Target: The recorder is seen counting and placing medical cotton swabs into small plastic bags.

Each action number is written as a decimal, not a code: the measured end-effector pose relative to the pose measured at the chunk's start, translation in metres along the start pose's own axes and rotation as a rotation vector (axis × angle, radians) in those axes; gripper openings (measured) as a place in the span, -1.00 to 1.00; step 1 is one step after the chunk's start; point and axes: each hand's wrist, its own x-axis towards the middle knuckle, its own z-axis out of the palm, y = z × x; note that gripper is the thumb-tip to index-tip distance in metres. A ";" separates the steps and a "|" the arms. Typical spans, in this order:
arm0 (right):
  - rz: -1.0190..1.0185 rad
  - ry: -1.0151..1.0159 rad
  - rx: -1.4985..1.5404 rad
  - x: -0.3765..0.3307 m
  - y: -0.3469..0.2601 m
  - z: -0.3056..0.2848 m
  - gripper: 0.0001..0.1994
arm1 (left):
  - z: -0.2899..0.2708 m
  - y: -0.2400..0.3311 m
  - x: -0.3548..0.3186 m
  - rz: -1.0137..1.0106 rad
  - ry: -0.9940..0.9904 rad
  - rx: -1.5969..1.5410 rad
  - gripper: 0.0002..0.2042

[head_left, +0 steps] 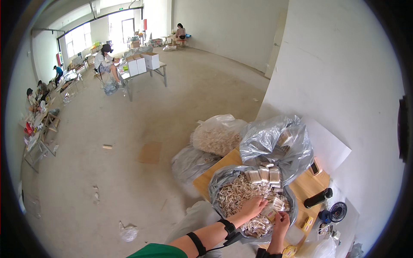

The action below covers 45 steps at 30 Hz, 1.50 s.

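A bag-lined container (213,189) holds a heap of loose cotton swabs (236,193), with several bundled packs of swabs (261,175) at its far side. Over the heap, my left hand (254,207) has its fingers curled together near some swabs; whatever lies in them is hidden. My right hand (281,222), to its right, pinches a small clear packet with a yellowish label (270,213). The packet sits just below my left fingers.
Behind the container stand a silvery plastic bag (275,144) and a clear bag full of swabs (219,135). On the wooden table (307,185), right, are a black bottle (318,198), small yellow boxes (307,224) and a phone (316,167). A small fan (337,211) stands farther right. Other people work at distant tables.
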 end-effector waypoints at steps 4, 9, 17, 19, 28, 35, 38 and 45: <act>0.077 -0.110 0.095 -0.011 -0.004 -0.007 -0.93 | -0.006 0.018 -0.012 -0.259 -0.483 -0.251 -0.60; 0.112 -0.060 0.304 -0.021 -0.009 -0.017 -0.93 | -0.016 0.031 -0.025 -0.286 -0.655 -0.391 -0.62; -0.190 0.014 -0.268 -0.024 0.016 -0.023 -0.84 | -0.018 0.039 -0.028 -0.629 -0.754 -0.904 -0.83; -0.169 0.033 -0.120 -0.036 -0.005 -0.017 -0.85 | -0.014 0.038 -0.030 -0.645 -0.595 -0.772 -0.83; -0.134 -0.073 -0.065 -0.065 -0.032 -0.013 -0.75 | 0.001 0.055 -0.046 -0.111 -0.481 -0.236 -0.79; -0.129 -0.048 -0.131 -0.058 -0.033 -0.008 -0.78 | -0.003 0.053 -0.039 0.094 -0.456 -0.110 -0.84; -0.115 -0.026 -0.164 -0.052 -0.042 -0.010 -0.80 | -0.009 0.058 -0.035 0.089 -0.451 -0.094 -0.85; -0.152 0.097 -0.092 -0.042 -0.027 -0.001 -0.79 | -0.005 0.054 -0.030 0.201 -0.362 -0.051 -0.87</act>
